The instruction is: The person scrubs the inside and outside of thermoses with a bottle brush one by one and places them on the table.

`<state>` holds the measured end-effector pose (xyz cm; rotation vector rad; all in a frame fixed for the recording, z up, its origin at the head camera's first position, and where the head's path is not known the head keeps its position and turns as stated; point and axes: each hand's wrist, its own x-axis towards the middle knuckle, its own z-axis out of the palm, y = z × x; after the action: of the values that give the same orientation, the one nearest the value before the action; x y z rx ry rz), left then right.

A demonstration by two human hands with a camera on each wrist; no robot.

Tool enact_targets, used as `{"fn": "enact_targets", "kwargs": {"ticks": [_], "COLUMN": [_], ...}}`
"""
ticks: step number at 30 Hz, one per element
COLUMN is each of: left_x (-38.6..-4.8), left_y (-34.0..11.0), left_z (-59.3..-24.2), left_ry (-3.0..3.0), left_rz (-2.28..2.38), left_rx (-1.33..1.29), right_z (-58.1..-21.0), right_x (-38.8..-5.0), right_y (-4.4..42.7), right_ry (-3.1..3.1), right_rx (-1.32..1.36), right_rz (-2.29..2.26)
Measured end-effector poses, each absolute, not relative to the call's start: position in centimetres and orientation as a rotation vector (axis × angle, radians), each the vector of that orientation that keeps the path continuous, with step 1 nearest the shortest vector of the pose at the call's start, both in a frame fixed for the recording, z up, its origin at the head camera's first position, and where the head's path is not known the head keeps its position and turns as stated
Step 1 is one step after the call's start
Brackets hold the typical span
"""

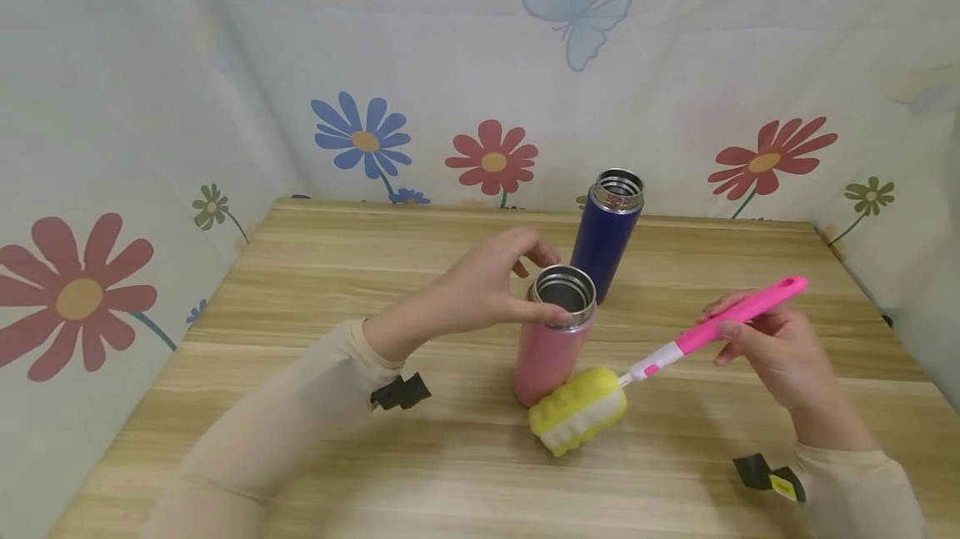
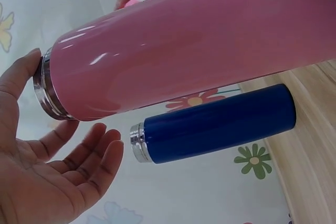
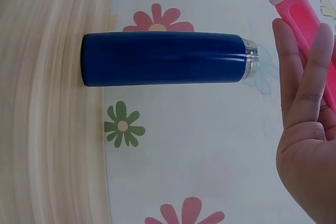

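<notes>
A pink thermos bottle (image 1: 551, 356) stands upright on the wooden table, its steel mouth uncapped. My left hand (image 1: 483, 282) pinches its steel neck between thumb and index finger, while the other fingers are spread beside it in the left wrist view. In my right hand (image 1: 787, 360) is a bottle brush (image 1: 757, 306), gripped by its pink handle. Its yellow and white sponge head (image 1: 579, 411) points down and left, in front of the pink bottle's base; whether it touches the bottle or table I cannot tell.
Behind the pink bottle stands a dark blue thermos bottle (image 1: 603, 239), also uncapped. The wooden table (image 1: 360, 264) ends at a pale curtain (image 1: 420, 47) printed with flowers and a butterfly, which rises behind it and along the sides.
</notes>
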<state>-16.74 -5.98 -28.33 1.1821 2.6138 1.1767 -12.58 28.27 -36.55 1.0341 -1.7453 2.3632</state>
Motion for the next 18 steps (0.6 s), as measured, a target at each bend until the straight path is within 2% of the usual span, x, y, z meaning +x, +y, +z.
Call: {"fn": "enact_targets", "kwargs": {"ticks": [18], "left_x": [-16.5], "left_y": [-6.2], "left_z": [-30.1], "left_ry": [2.533], "left_rz": [1.382], "left_rx": [1.119], "right_z": [-35.3], "right_x": [-12.0], "right_y": [28.5], "right_ry": [-1.321], "right_rx": [1.185], "right_rz": [2.606]}}
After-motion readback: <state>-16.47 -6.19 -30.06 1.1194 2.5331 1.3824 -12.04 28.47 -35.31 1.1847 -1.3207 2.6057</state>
